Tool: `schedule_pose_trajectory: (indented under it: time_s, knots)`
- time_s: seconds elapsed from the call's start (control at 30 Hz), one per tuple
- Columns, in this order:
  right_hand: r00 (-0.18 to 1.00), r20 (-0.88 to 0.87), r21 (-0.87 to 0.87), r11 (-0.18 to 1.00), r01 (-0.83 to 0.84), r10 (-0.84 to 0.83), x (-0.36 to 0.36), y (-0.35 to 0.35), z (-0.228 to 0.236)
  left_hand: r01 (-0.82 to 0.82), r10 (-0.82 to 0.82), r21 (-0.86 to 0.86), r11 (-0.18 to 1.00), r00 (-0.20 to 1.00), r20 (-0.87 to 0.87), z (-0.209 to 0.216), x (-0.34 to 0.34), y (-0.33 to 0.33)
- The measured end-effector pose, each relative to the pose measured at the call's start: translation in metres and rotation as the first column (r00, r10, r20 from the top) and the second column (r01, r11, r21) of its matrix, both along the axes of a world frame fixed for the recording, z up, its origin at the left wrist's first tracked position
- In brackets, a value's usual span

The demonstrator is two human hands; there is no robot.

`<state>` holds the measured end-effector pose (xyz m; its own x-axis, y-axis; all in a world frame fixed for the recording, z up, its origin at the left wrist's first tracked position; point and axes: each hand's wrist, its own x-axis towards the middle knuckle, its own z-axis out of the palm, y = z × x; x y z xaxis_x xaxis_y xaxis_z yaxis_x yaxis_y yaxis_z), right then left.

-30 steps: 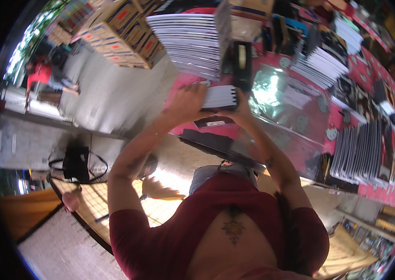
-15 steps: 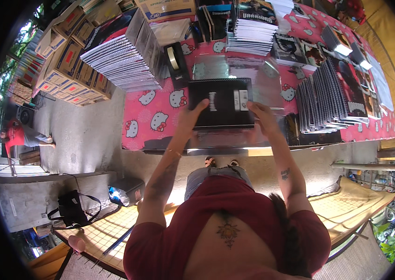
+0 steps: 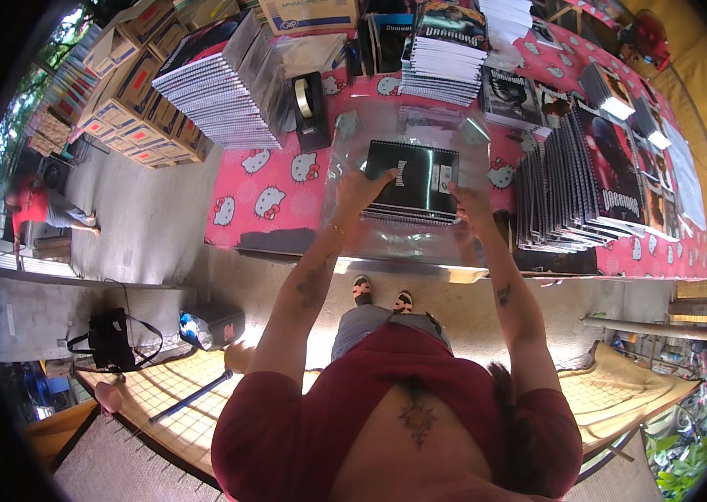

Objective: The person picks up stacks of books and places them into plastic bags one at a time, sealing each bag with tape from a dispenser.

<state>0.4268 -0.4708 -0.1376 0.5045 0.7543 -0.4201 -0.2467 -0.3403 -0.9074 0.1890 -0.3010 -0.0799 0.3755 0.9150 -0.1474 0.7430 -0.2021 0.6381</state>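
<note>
Black spiral notebooks (image 3: 413,191), apparently a small stack, lie back cover up on a clear plastic sheet (image 3: 441,125). My left hand (image 3: 363,189) grips their left edge, its thumb on the top cover. At the right edge, my right hand (image 3: 472,207) holds them too, the thumb on top near a white label. Fingers under the notebooks are hidden. Just beyond my left hand stands a black tape dispenser (image 3: 310,125) with a roll of clear tape.
Tall stacks of spiral notebooks stand at left (image 3: 224,88), back (image 3: 447,63) and right (image 3: 575,180) on a pink patterned tablecloth (image 3: 240,192). Cardboard boxes (image 3: 140,109) are piled beyond the left edge. A person in red (image 3: 31,205) is far left; a black bag (image 3: 115,339) lies behind.
Both hands have lowered the notebooks onto the plastic sheet and shifted slightly right. The sheet now shows around them on several sides. My view has also shifted a little.
</note>
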Motion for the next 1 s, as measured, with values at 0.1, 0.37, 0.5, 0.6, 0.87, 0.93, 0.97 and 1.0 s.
schedule_pose_trajectory:
  time_s: [0.1, 0.37, 0.5, 0.6, 0.87, 0.93, 0.97, 1.0]
  knots:
    - [1.000, -0.014, 0.013, 1.000, 0.002, -0.002, -0.011, 0.002, 0.024, -0.028, 0.027, -0.010, 1.000, 0.999, -0.040, 0.008, -0.003, -0.003]
    - [1.000, -0.003, 0.078, 0.997, -0.008, 0.008, -0.012, -0.006, 0.025, -0.028, 0.032, -0.024, 0.999, 0.979, 0.202, -0.015, -0.026, 0.009]
    - [0.996, -0.045, 0.060, 0.995, 0.085, -0.082, -0.013, -0.008, 0.028, -0.082, 0.111, -0.085, 0.993, 0.895, 0.431, -0.024, -0.042, -0.001]
    - [0.973, -0.124, 0.204, 0.955, 0.215, -0.193, -0.013, -0.035, 0.033, -0.229, 0.308, -0.208, 0.951, 0.756, 0.578, -0.038, -0.055, -0.015]
    - [0.524, 0.790, 0.069, 0.802, -0.593, 0.320, -0.056, -0.109, 0.028, -0.710, 0.552, -0.349, 0.611, 0.066, 0.831, -0.061, -0.258, -0.011]
    - [0.371, 0.893, 0.074, 0.731, -0.678, 0.254, -0.061, -0.108, 0.035, -0.984, 0.678, -0.002, 0.180, 0.123, 0.725, -0.034, -0.292, -0.005]
    - [0.298, 0.933, 0.076, 0.696, -0.714, 0.203, -0.065, -0.106, 0.039, -0.966, 0.599, 0.153, 0.209, 0.250, 0.761, -0.029, -0.296, -0.003]
    - [0.281, 0.933, 0.052, 0.690, -0.722, 0.224, -0.068, -0.106, 0.038, -0.922, 0.518, 0.308, 0.234, 0.386, 0.764, -0.026, -0.298, -0.003]
